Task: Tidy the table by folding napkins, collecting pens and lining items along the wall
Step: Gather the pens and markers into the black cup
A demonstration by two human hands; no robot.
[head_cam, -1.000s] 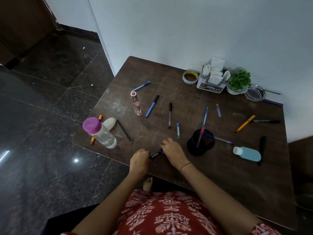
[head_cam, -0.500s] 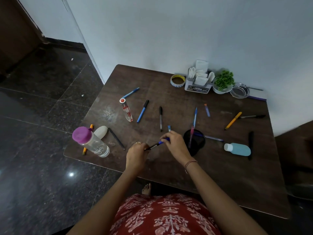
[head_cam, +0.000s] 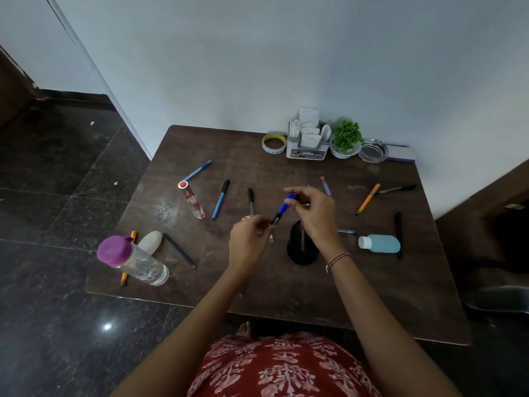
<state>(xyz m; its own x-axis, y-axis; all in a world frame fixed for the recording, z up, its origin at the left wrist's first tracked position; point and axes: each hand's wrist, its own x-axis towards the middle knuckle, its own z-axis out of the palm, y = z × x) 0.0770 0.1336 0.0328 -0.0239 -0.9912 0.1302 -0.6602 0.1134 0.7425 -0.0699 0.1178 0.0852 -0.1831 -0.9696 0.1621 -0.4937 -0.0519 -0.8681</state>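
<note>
Two hands hold one blue pen above the surface. The left hand has a narrow grip pinching its dark lower end. The right hand grip pinches the blue top, above the black cup.

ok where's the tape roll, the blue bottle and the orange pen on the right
tape roll (head_cam: 274, 149): head view, near side of its ring.
blue bottle (head_cam: 383, 243): head view, middle of its body.
orange pen (head_cam: 368, 199): head view, middle of its barrel.
</note>
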